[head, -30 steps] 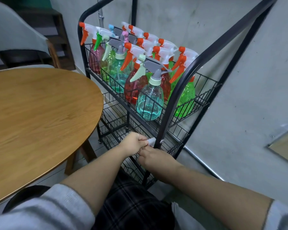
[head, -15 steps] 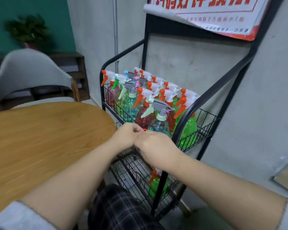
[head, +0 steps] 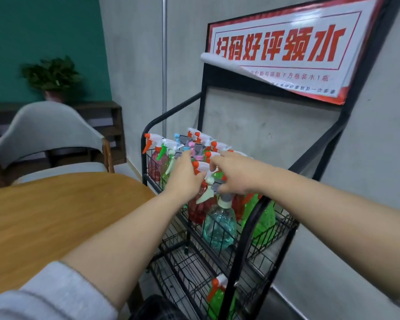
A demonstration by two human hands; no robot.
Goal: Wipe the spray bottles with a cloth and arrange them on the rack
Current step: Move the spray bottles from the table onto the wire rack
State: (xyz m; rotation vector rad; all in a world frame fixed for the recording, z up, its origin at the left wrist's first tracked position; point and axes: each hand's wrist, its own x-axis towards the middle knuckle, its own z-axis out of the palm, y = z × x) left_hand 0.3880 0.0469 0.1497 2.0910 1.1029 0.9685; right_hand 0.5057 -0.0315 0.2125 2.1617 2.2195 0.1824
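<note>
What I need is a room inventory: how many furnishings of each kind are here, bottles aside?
Round wooden table: 1
Grey-backed chair: 1
Potted green plant: 1
Red-and-white printed sign: 1
Black wire rack: 1
Total: 5

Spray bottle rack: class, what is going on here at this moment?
A person reaches both hands into the top basket of a black wire rack packed with coloured spray bottles. The left hand and the right hand meet over the trigger heads near the front, by a teal bottle with a grey head. No cloth shows. One green bottle stands on a lower shelf. A round wooden table is beside the rack.
</note>
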